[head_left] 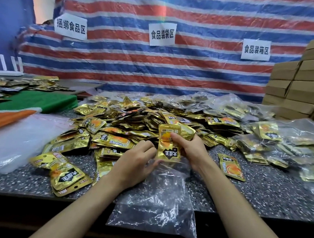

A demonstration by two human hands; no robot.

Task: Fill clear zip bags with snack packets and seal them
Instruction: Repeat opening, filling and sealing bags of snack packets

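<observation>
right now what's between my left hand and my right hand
A gold snack packet, gripped by the right hand, over the mouth of the clear zip bag the left hand holds, in the head view.

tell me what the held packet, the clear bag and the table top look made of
Packet: likely metallised plastic film, glossy gold, crinkled glints. Bag: thin clear plastic, wrinkled, see-through. Table top: speckled dark stone or laminate, cannot tell which.

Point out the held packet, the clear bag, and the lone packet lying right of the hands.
Held packet point(166, 140): head view, its orange middle.
Clear bag point(156, 194): head view, its empty middle.
Lone packet point(231, 168): head view, its orange print.
</observation>
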